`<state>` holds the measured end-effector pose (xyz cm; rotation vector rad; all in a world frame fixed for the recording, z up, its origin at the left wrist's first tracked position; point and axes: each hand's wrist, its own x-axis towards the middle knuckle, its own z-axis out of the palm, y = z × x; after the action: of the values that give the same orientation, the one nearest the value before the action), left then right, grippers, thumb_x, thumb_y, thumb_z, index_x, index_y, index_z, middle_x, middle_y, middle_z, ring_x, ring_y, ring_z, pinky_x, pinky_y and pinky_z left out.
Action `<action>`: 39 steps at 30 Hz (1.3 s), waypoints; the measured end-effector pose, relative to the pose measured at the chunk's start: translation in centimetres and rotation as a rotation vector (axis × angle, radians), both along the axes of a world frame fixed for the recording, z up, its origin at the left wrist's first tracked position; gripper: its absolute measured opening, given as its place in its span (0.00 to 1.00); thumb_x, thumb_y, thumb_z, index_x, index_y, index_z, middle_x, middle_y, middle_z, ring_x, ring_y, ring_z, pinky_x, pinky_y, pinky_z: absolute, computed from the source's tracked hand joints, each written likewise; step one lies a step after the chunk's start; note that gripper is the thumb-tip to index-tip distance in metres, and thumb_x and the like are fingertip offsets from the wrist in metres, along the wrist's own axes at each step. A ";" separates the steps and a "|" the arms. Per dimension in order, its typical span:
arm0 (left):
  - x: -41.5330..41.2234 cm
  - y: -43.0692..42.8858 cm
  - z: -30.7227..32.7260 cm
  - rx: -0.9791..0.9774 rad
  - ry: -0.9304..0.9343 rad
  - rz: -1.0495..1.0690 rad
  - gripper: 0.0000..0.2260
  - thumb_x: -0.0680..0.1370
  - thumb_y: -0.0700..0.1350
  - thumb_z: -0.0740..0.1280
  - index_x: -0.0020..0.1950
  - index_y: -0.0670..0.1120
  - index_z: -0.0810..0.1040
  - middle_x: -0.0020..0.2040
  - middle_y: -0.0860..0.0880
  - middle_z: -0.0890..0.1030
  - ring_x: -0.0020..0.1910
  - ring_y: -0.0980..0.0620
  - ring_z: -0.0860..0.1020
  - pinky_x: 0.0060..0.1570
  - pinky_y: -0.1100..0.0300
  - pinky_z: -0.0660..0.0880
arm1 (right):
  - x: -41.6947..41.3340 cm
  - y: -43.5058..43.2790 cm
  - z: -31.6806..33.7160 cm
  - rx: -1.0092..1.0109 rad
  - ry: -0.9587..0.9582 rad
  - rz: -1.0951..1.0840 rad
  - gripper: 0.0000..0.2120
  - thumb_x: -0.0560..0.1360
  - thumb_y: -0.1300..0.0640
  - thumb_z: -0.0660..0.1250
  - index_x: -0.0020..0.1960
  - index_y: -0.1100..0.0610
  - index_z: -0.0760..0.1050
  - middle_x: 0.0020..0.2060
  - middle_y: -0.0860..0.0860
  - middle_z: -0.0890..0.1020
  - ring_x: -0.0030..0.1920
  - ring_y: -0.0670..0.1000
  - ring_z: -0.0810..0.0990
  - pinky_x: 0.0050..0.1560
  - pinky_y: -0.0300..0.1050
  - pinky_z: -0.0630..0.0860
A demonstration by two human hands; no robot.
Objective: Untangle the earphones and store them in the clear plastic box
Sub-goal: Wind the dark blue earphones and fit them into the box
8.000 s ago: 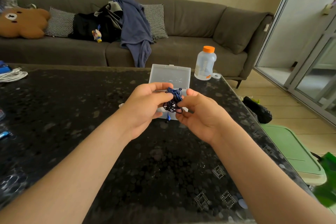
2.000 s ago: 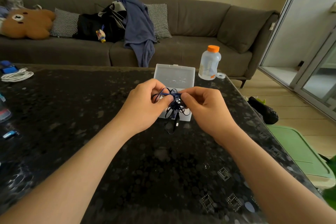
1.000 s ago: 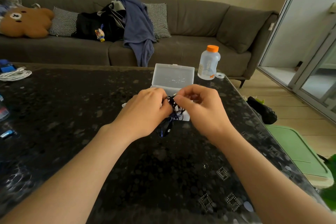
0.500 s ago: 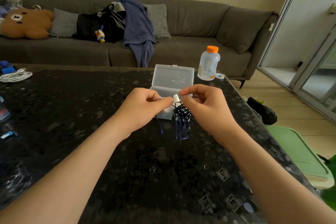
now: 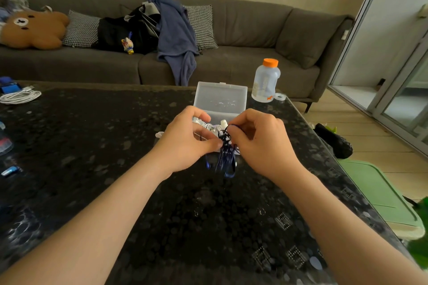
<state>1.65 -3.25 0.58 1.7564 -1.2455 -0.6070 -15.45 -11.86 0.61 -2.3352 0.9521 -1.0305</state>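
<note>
- The earphones (image 5: pixel 225 157), a dark blue tangle of cord, hang in the air between both hands, just above the table (image 5: pixel 115 146) and in front of the box (image 5: pixel 221 99).
- The left hand (image 5: pixel 185 143) pinches the tangle at its side between thumb and curled forefinger.
- The right hand (image 5: pixel 259 143) has its fingers curled in and pinches a loop at the top of the tangle.
- Loose loops droop below the hands; whether they touch the table cannot be told.
- The box is clear plastic and stands open, lid upright at the back. White cords (image 5: pixel 208 125) lie in its tray, partly hidden by the hands.
- A bottle (image 5: pixel 265 81) with an orange cap stands to the right of the box, near the table's far edge. Its label carries pale print and a small orange mark, too faint to read.
- A roll of tape (image 5: pixel 279 96) lies just beside the bottle.
- A coiled white cable (image 5: pixel 20 96) lies at the table's far left.
- On the sofa (image 5: pixel 254 30) beyond: a bear cushion (image 5: pixel 32 29), checked pillows, a black bag and a blue garment (image 5: pixel 176 37). No writing there is legible.
</note>
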 end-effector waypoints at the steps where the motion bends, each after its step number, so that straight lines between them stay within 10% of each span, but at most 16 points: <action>1: -0.1 0.0 0.0 -0.016 -0.018 0.008 0.22 0.74 0.47 0.81 0.61 0.56 0.74 0.46 0.55 0.88 0.47 0.56 0.86 0.59 0.48 0.83 | 0.0 0.1 0.1 0.059 -0.011 0.022 0.01 0.81 0.57 0.73 0.52 0.54 0.83 0.36 0.43 0.86 0.38 0.43 0.85 0.43 0.35 0.81; 7: 0.0 0.0 0.2 -0.008 -0.013 -0.062 0.16 0.74 0.46 0.81 0.58 0.56 0.80 0.48 0.53 0.87 0.49 0.53 0.86 0.57 0.49 0.84 | 0.4 0.7 0.8 0.365 -0.137 0.115 0.06 0.86 0.55 0.64 0.55 0.57 0.78 0.37 0.50 0.88 0.26 0.42 0.78 0.31 0.29 0.71; 13: -0.1 -0.1 0.3 0.011 0.028 -0.047 0.08 0.78 0.41 0.75 0.52 0.53 0.85 0.47 0.53 0.88 0.48 0.54 0.87 0.58 0.47 0.83 | 0.4 0.6 1.2 0.610 -0.337 0.156 0.10 0.87 0.55 0.60 0.55 0.58 0.78 0.36 0.50 0.84 0.40 0.44 0.81 0.49 0.41 0.73; 26: -0.3 -0.1 0.3 -0.063 -0.012 -0.112 0.04 0.82 0.45 0.72 0.54 0.50 0.86 0.47 0.56 0.88 0.47 0.57 0.87 0.54 0.57 0.83 | 0.6 0.6 1.2 0.553 -0.349 0.077 0.16 0.85 0.59 0.53 0.51 0.67 0.75 0.35 0.53 0.81 0.41 0.52 0.79 0.48 0.51 0.76; 34: -0.1 -0.5 1.0 0.066 0.661 0.030 0.14 0.87 0.42 0.56 0.66 0.42 0.78 0.52 0.42 0.89 0.51 0.45 0.88 0.64 0.43 0.80 | 0.4 0.3 2.2 1.011 -0.854 0.188 0.18 0.79 0.49 0.62 0.32 0.51 0.62 0.37 0.56 0.60 0.44 0.57 0.71 0.44 0.49 0.67; 39: 0.2 -0.6 1.4 0.031 0.724 0.135 0.15 0.87 0.48 0.56 0.61 0.43 0.80 0.53 0.40 0.88 0.55 0.42 0.87 0.63 0.42 0.81 | -0.3 0.1 2.2 1.067 -0.737 0.175 0.27 0.83 0.42 0.61 0.29 0.53 0.64 0.36 0.56 0.79 0.41 0.52 0.73 0.46 0.50 0.65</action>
<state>1.86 -3.88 1.93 1.4250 -0.6098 -1.0623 -15.79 -11.72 2.78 -1.0218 0.6958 -0.8699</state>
